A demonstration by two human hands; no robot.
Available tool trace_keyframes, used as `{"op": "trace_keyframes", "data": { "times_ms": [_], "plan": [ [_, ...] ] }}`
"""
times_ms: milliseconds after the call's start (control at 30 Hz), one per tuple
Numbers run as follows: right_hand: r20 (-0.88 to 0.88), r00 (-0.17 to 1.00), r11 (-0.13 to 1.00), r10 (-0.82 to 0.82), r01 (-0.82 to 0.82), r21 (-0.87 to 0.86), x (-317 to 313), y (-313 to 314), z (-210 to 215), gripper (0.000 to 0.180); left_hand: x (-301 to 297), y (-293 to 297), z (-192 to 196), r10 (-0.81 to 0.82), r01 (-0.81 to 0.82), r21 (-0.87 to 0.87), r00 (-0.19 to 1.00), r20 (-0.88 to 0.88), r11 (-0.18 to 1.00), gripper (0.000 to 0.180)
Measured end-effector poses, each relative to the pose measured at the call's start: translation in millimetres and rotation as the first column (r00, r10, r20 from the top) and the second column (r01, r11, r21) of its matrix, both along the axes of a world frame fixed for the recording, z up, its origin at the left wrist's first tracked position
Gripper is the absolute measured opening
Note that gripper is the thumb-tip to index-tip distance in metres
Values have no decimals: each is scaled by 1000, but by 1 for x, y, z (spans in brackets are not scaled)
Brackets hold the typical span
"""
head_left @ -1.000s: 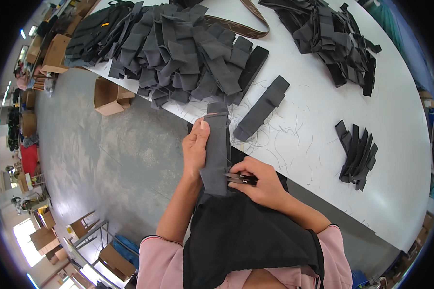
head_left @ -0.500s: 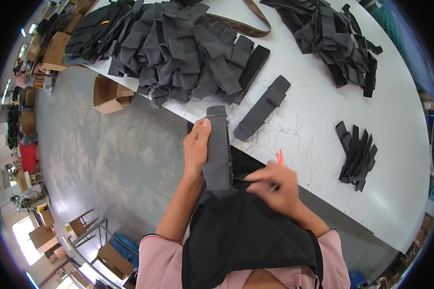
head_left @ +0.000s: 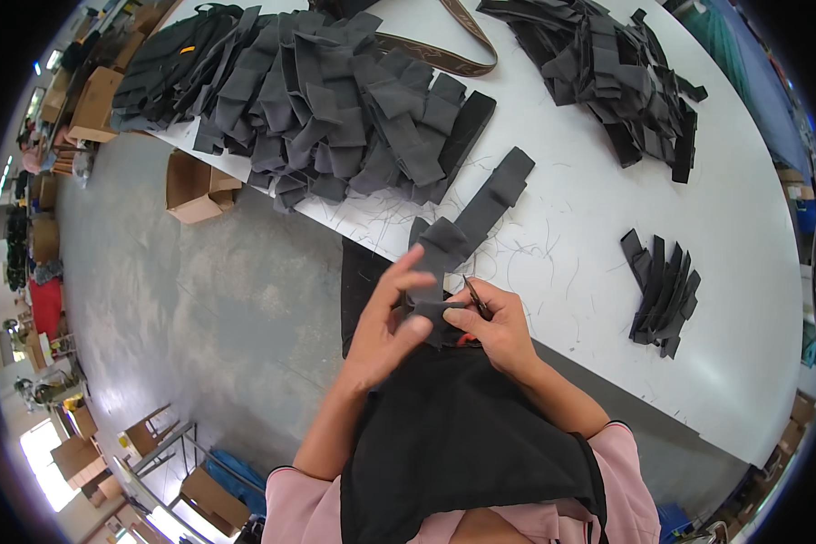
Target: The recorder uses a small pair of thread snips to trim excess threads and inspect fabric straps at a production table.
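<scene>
A dark grey fabric strip (head_left: 429, 272) hangs at the table edge in front of me, its upper end folded over. Its lower end is pinched between the thumb and finger of my right hand (head_left: 494, 326). The same hand also keeps hold of dark thread snips (head_left: 477, 297), pointed upward, with a bit of orange showing below. My left hand (head_left: 385, 326) is beside the strip, fingers spread and slightly blurred; its thumb is close to the pinched end, and whether it touches is unclear. Another folded grey strip (head_left: 494, 199) lies on the table just beyond.
On the white table (head_left: 571, 299) lie a large heap of grey strips (head_left: 317, 109), a second heap (head_left: 607, 72) at far right and a small bundle (head_left: 664, 295). A brown patterned strap (head_left: 444, 62) curves at the back. Loose threads scatter nearby. An open carton (head_left: 195, 186) stands on the floor.
My left hand has let go of the strip's upper part and spread its fingers. My right hand has moved up and left and now pinches the strip's lower end, and the upper end has folded over.
</scene>
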State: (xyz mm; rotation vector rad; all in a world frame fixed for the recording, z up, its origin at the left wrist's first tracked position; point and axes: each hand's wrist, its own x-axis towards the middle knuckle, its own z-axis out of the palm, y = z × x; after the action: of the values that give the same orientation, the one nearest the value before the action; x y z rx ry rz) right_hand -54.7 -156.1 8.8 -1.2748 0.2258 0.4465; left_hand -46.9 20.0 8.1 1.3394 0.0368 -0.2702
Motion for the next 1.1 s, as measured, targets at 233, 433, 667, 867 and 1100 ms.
{"op": "trace_keyframes", "data": {
  "times_ms": [233, 433, 667, 867, 1100],
  "plan": [
    [-99, 993, 994, 69, -60, 92, 10, 2, 5, 11, 1, 0, 11, -21, 25, 124, 999, -33, 992, 10],
    [565, 825, 845, 37, 276, -458, -2, -4, 12, 29, 1, -6, 6, 193, -191, 206, 981, 7, 960, 18],
    [673, 707, 683, 219, 382, -623, -5, -4, 6, 34, 4, -14, 13, 153, -161, 296, 987, 50, 941, 20],
    [707, 680, 717, 193, 394, -575, -2, 0, 3, 34, 2, -18, 11, 193, -202, 232, 979, 59, 952, 20],
    [714, 678, 681, 175, 440, -586, -4, 0, 0, 31, 1, -20, 12, 177, -176, 207, 984, 15, 962, 20]
  ]
}}
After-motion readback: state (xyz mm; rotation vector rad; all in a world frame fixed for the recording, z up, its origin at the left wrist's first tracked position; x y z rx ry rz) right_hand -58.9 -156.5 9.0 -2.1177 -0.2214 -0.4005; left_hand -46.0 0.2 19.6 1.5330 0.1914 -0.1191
